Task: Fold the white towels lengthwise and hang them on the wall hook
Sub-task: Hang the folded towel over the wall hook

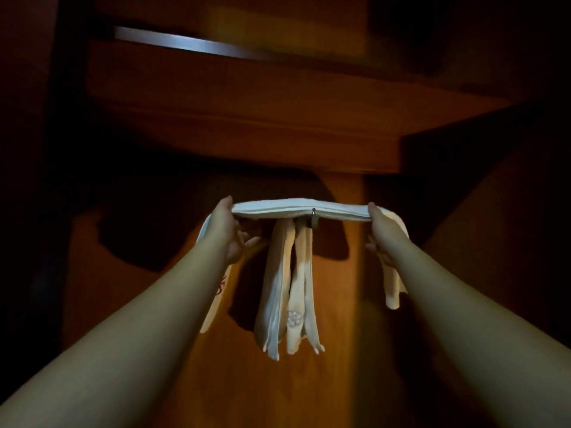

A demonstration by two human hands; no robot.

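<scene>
Item: long white terry towel, folded lengthwise into a narrow band [287, 208], stretched level between the two hands, its ends trailing down past each wrist; the left end shows red stitching, unreadable.

Left hand [230, 230] and right hand [378, 230]: each grips the band near one end, thumb on top, fingers curled beneath.

Small metal wall hook [314, 217]: midway between the hands, its tip showing just at the band's near edge.

Hanging white folded towels [290, 288]: below the band, between the forearms, draped from the hook; one bears a pale flower motif.

Orange-brown wooden panel [336, 304]: behind everything.

Step, as judged: hanging. Next move calls for lowering the band's middle onto the hook, then letting both ends fall evenly.

Obscured: hook base, count of hung towels, dark surroundings.
</scene>
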